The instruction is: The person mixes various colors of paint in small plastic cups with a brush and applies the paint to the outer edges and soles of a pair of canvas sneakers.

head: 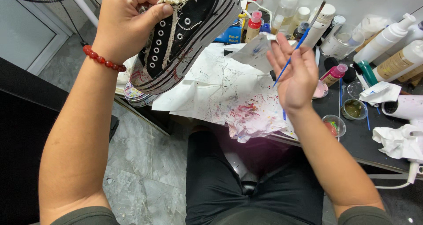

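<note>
Shoe [185, 35] held up in left hand [125, 20]; brush [299, 42] and tissue [255, 51] in right hand [295, 77].

Left hand clamps the black high-top at the tongue, thumb over the frayed laces, striped sole turned away from the grip and out over the paper [211, 93] on the table [374, 145]. Right hand pinches a thin blue brush, bristles above the fingers, with a crumpled tissue held just beyond the fingertips. Judgement: keep the shoe braced firmly, wipe the bristles on the tissue before touching the sole, and work over the paper so drips land there. Paint bottles [335, 73] stand past the right hand.
</note>
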